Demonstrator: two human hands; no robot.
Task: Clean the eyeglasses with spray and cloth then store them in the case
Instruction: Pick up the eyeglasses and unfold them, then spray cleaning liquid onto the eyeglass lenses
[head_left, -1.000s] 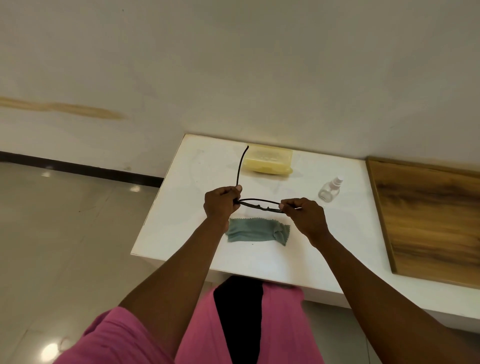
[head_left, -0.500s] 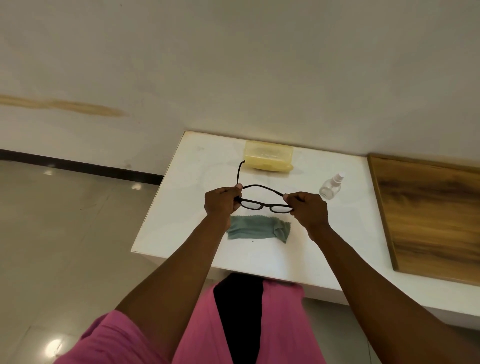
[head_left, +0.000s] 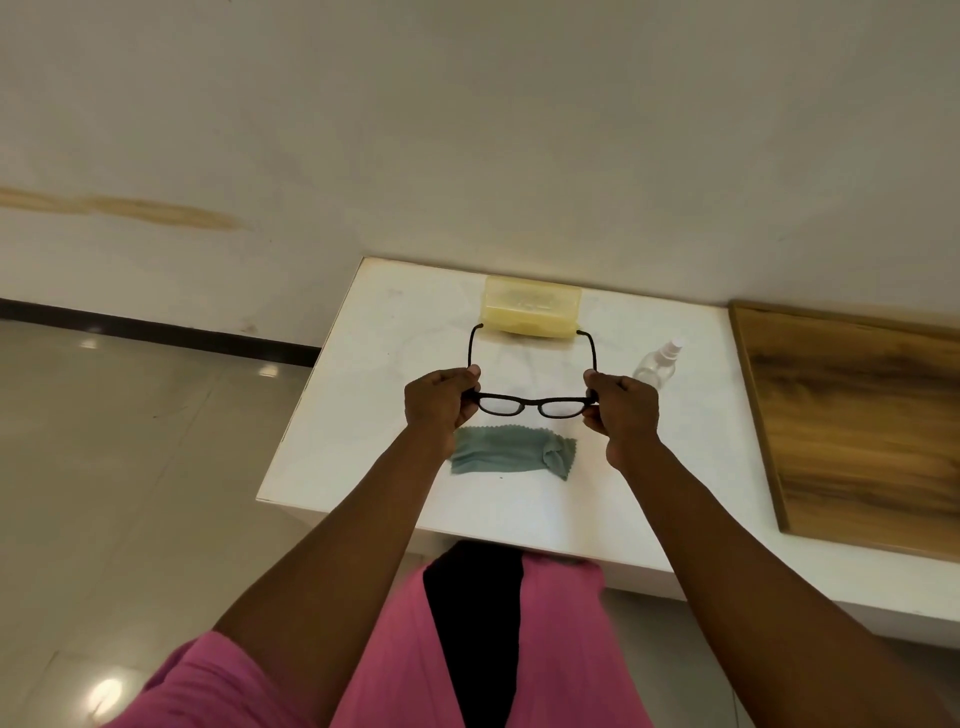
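Observation:
I hold black-framed eyeglasses (head_left: 533, 404) above the white table (head_left: 363, 415), both temples unfolded and pointing away from me. My left hand (head_left: 439, 400) grips the frame's left hinge corner, my right hand (head_left: 621, 408) the right one. Below the glasses, a crumpled grey-green cloth (head_left: 511, 457) lies flat on the table. A closed yellow translucent case (head_left: 532, 307) sits at the table's far edge by the wall. A small clear spray bottle (head_left: 658, 364) with a white nozzle stands to the right of my right hand.
A wooden board (head_left: 857, 431) covers the surface to the right of the white top. The table's left edge drops to a glossy tiled floor (head_left: 130, 467). A white wall (head_left: 467, 130) rises right behind the case.
The right temple has swung open, so both temples now stand unfolded. The glasses have turned from edge-on to lenses facing me, and my hands have spread further apart.

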